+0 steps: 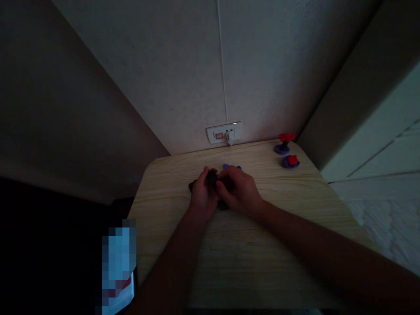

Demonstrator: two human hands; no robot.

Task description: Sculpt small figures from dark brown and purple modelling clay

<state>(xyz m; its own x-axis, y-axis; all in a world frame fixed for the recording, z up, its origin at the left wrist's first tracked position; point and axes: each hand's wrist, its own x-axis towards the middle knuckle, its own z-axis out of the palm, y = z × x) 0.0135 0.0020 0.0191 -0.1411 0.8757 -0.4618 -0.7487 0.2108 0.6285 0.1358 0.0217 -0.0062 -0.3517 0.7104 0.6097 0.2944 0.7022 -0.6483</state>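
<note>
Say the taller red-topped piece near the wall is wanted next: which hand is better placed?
Probably the right hand: it is nearer the red-topped piece, while the left hand lies farther off. Both hands, though, are close together at a dark object.

Poss. blk clay (212,176) in L hand (202,196)

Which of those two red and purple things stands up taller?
The back one, nearer the wall: its red top is on a dark stem over a purple base. The front one sits low, its red part tucked in purple.
</note>
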